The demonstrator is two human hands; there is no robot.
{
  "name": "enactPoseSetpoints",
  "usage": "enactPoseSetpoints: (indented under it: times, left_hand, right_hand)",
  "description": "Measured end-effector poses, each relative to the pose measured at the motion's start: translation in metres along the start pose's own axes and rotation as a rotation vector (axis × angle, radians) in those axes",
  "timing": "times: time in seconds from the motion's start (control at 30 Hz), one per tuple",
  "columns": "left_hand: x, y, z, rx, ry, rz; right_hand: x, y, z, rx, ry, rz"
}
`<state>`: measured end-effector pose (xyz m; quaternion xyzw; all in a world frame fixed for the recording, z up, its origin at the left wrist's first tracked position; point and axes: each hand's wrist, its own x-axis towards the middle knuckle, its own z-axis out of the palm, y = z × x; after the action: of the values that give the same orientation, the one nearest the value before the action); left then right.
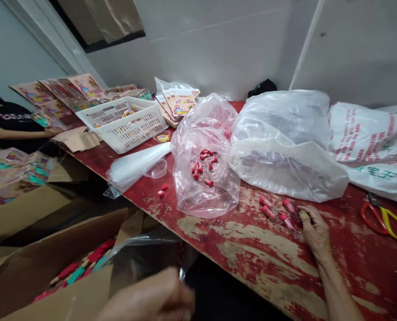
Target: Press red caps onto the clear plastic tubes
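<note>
My left hand is blurred at the bottom edge, in front of an open carton lined with a clear bag. Its fingers look curled together; whatever they hold is hidden. On the red table, my right hand has its fingertips closed at the end of a small clear tube with a red cap. Several similar tubes lie just left of it. More red-capped pieces sit in an open clear plastic bag farther back.
Red-and-yellow-handled scissors lie at the right. Behind are a filled translucent bag, a printed white sack and a white basket. Two small red pieces rest near the table edge. Another person is at far left.
</note>
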<state>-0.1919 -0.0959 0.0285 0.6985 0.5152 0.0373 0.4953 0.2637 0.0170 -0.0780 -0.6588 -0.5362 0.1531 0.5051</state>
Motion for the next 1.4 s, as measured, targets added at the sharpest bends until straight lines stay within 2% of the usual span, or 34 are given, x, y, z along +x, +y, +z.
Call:
enactPoseSetpoints:
  times: [0.07,0.1,0.17,0.27,0.33,0.4,0.53,0.63,0.73,0.87,0.97,1.1,1.23,1.3,1.37,1.4]
  left_hand:
    - [0.042,0.023,-0.02,0.196,0.132,0.048]
    - [0.068,0.034,-0.032,0.32,0.243,0.07]
    - [0.123,0.051,-0.053,0.692,0.462,0.024]
    - [0.188,0.061,-0.073,0.813,0.511,0.08]
    - [0.213,0.058,-0.078,0.848,0.498,0.127]
    - [0.224,0.052,-0.08,0.891,0.494,0.149]
    - [0.224,0.041,-0.085,0.955,0.528,0.139]
    - [0.219,0.034,-0.088,0.977,0.578,0.102]
    - [0.216,0.029,-0.087,0.97,0.61,0.089]
    - [0.211,0.028,-0.082,0.931,0.509,0.145]
    - [0.206,0.029,-0.08,0.905,0.516,0.102]
    - [0.199,0.027,-0.082,0.844,0.579,0.06]
    - [0.191,0.025,-0.079,0.747,0.67,0.08]
    - [0.186,0.029,-0.072,0.551,0.801,0.121]
    - [0.181,0.037,-0.061,0.129,0.927,0.177]
    - [0.179,0.043,-0.054,-0.133,0.941,0.202]
  right_hand:
    - [0.0,0.0,0.001,0.01,0.016,0.004]
    - [-0.001,0.0,0.002,0.02,0.031,0.003]
    - [-0.001,-0.001,0.003,0.043,0.079,0.011]
    - [-0.001,-0.002,0.004,0.072,0.146,0.04]
    - [-0.001,-0.002,0.005,0.07,0.163,0.043]
    - [-0.001,-0.004,0.005,0.05,0.166,0.025]
    - [0.001,-0.011,0.005,-0.022,0.15,-0.027]
    - [0.016,-0.021,0.008,-0.121,0.101,-0.09]
    - [0.051,-0.029,0.018,-0.278,0.019,-0.179]
    - [0.11,-0.036,0.043,-0.485,-0.098,-0.248]
    - [0.141,-0.038,0.065,-0.627,-0.186,-0.285]
    - [0.156,-0.037,0.08,-0.794,-0.269,-0.308]
    - [0.156,-0.035,0.076,-0.932,-0.289,-0.284]
    - [0.157,-0.035,0.069,-0.969,-0.309,-0.287]
    - [0.158,-0.037,0.063,-0.977,-0.342,-0.304]
    - [0.159,-0.039,0.06,-0.971,-0.361,-0.313]
